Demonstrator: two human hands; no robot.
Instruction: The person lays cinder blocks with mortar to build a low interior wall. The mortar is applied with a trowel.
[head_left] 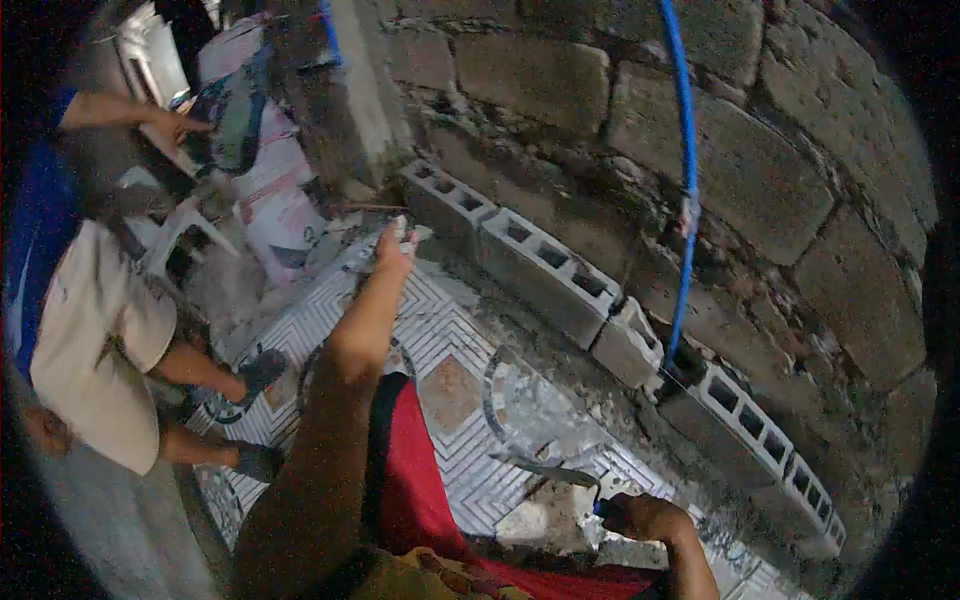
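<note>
My left hand (396, 250) reaches far forward over the tiled floor, near the end of the block row. Its fingers look closed around something small and pale, too blurred to name. Low on the right, my right hand (645, 517) is wrapped around the blue handle of a trowel (550, 472). The trowel's metal blade points left above a pale heap of mortar (545, 515). A row of hollow concrete blocks (550, 290) runs along the wall's foot; one block in it (632, 345) looks broken at the top.
A rough block wall (530, 75) rises on the right, with a blue hose (685, 130) hanging down it. A person in beige shorts (90, 340) stands at left, one arm stretched forward. Beyond are stacked printed sacks (275, 190) and a white plastic chair (190, 235). Patterned tile (450, 330) covers the floor.
</note>
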